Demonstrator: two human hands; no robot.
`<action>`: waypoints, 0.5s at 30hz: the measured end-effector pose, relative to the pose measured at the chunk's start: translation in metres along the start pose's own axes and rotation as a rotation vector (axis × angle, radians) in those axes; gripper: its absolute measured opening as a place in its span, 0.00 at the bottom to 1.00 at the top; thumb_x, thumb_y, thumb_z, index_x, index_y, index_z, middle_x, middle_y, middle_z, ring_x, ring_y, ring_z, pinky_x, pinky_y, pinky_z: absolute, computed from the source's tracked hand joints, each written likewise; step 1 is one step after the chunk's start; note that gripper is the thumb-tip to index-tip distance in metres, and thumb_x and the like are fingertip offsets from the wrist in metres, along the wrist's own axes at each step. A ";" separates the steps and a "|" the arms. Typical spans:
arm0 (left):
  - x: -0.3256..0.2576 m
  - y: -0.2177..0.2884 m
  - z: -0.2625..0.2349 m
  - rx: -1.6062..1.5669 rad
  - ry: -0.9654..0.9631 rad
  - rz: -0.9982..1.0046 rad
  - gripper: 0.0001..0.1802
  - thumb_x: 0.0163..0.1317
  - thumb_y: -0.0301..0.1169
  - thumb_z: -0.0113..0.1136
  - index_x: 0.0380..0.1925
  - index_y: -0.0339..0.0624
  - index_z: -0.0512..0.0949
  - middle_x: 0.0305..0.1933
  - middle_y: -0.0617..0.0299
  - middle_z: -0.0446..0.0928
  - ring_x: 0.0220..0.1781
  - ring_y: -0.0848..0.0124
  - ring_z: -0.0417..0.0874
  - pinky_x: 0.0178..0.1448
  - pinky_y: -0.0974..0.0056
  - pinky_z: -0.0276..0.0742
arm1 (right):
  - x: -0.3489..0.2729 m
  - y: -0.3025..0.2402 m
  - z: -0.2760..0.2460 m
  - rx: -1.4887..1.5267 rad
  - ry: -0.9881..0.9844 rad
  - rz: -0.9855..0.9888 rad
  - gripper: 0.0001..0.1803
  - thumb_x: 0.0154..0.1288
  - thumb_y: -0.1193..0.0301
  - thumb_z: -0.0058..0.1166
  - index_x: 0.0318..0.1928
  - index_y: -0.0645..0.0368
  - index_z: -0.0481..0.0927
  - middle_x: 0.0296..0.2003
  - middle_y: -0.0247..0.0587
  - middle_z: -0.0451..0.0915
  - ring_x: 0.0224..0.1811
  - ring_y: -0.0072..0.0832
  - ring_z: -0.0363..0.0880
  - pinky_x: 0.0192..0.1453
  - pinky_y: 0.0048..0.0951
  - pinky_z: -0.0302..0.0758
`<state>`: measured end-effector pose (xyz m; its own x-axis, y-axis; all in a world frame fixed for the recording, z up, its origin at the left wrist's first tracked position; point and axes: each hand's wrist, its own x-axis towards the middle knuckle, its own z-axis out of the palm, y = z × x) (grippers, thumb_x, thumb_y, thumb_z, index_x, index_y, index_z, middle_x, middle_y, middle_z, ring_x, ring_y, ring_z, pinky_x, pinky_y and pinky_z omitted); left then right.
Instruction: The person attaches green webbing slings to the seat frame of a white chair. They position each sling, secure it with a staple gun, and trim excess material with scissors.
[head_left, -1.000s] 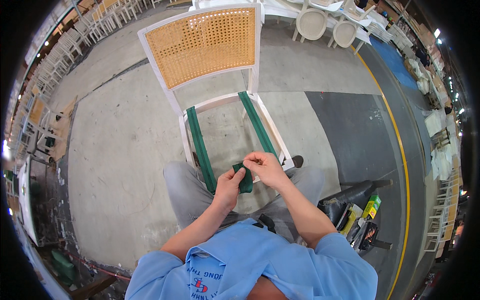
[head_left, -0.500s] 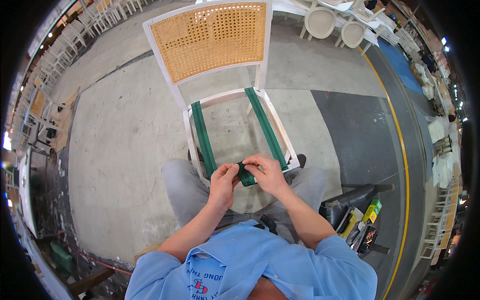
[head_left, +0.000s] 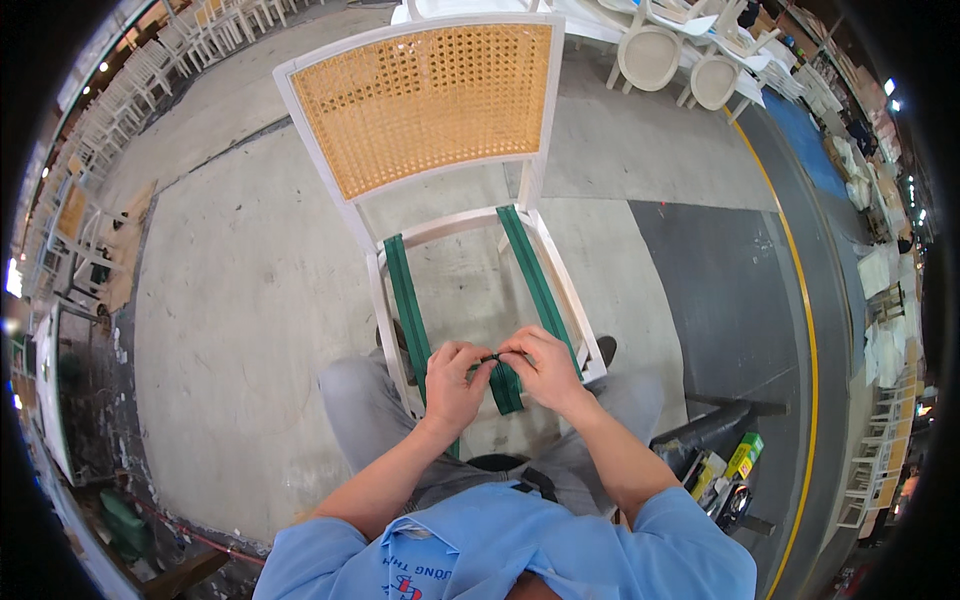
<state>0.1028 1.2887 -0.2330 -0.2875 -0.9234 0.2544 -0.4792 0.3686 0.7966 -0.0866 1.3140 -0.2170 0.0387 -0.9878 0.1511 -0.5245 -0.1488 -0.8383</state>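
In front of me stands a whitish chair frame (head_left: 562, 262) with a woven cane backrest (head_left: 425, 105) and an unfilled seat opening. Two green webbing straps run front to back across it, a left strap (head_left: 405, 295) and a right strap (head_left: 535, 268). Over the front of the seat, my left hand (head_left: 455, 385) and my right hand (head_left: 543, 368) meet, fingertips pinched on the upper edge of a short green webbing strap (head_left: 507, 390). Its lower part hangs down below my right fingers. My fingers partly hide the pinched edge.
Tools and a green-yellow box (head_left: 744, 456) lie in a black holder (head_left: 700, 428) by my right knee. Upturned chairs (head_left: 650, 55) rest on a white-covered table at the far right. Rows of white chairs (head_left: 150, 75) line the left side. A yellow line (head_left: 805, 310) marks the floor.
My hands have shifted slightly lower in the picture, and the short strap hangs lower from my fingers. The chair also sits lower in view.
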 end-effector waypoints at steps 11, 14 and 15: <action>0.145 -0.092 0.011 0.008 -0.122 -0.157 0.08 0.62 0.30 0.69 0.40 0.41 0.87 0.41 0.52 0.85 0.49 0.52 0.84 0.50 0.51 0.77 | 0.171 0.061 0.019 -0.076 -0.080 -0.078 0.03 0.64 0.73 0.63 0.36 0.58 0.85 0.41 0.46 0.82 0.46 0.48 0.82 0.50 0.44 0.78; 0.180 -0.137 0.023 0.121 0.040 -0.142 0.13 0.64 0.29 0.66 0.48 0.40 0.85 0.42 0.53 0.85 0.49 0.51 0.84 0.53 0.50 0.77 | 0.242 0.103 0.049 -0.171 -0.151 -0.011 0.03 0.64 0.73 0.60 0.35 0.59 0.85 0.40 0.49 0.83 0.45 0.50 0.82 0.50 0.46 0.77; 0.183 -0.159 0.025 0.166 0.036 -0.187 0.16 0.65 0.30 0.63 0.53 0.41 0.83 0.46 0.53 0.85 0.50 0.50 0.83 0.59 0.48 0.74 | 0.264 0.114 0.063 -0.187 -0.156 0.019 0.04 0.64 0.73 0.60 0.35 0.58 0.86 0.40 0.49 0.83 0.45 0.50 0.83 0.50 0.46 0.78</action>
<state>0.1060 1.0637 -0.3265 -0.1527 -0.9793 0.1325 -0.6517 0.2006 0.7314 -0.0829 1.0336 -0.3053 0.1507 -0.9877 0.0417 -0.6743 -0.1335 -0.7263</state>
